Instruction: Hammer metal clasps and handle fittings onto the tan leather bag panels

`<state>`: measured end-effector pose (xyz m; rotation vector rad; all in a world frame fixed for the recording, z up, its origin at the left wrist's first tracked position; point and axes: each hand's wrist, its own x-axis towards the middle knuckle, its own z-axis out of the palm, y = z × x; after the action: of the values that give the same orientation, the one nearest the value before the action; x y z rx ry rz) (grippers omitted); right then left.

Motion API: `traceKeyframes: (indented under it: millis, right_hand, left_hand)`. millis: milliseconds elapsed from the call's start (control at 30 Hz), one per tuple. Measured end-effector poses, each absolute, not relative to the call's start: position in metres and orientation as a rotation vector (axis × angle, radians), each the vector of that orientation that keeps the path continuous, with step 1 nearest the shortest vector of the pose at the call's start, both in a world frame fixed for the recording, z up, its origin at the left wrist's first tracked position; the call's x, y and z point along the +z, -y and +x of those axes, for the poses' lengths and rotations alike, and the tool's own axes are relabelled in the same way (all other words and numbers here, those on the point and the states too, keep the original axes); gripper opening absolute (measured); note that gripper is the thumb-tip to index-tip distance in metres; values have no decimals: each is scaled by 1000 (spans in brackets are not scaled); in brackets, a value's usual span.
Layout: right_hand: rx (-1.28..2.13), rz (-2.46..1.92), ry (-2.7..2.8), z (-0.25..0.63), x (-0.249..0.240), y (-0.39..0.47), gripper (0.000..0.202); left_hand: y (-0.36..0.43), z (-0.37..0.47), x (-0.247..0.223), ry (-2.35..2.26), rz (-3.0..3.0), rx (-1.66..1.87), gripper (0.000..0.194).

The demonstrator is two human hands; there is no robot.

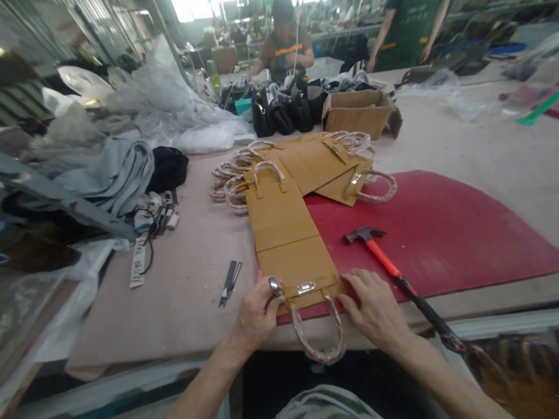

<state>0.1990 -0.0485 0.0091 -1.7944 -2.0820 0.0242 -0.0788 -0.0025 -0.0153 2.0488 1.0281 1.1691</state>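
Observation:
A long tan handbag panel (287,222) lies flat in front of me, a plastic-wrapped handle at each end and a small metal clasp (307,288) near the closer end. My left hand (257,312) is closed on its near left corner, with a shiny metal piece (275,286) at the index finger that I cannot make out fully. At the opposite corner, my right hand (375,305) pinches the edge between thumb and fingers. The near handle (321,353) hangs over the table edge between both hands. Beneath the panel is a red sheet (434,230).
A claw hammer (383,256) with a red and black handle rests right of the panel. Dark blades (230,283) lie to the left. Further back are more tan handbag panels (314,159), black bags (282,110), a cardboard box (359,111) and plastic wrapping (157,109). Two people are beyond.

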Motion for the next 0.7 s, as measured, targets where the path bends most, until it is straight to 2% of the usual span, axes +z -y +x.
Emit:
traceKeyframes:
  millis: [333, 500, 700]
  right_hand:
    - [45, -1790, 2010, 186, 1, 53, 29]
    - [58, -1786, 1970, 183, 0, 54, 29]
    - [119, -1747, 1944, 183, -7, 55, 27]
  left_hand:
    - [6, -82, -19, -1020, 1991, 1256, 11]
    - [7, -83, -17, -1284, 1544, 1269, 15]
    - [10, -51, 4, -1084, 1540, 1282, 10]
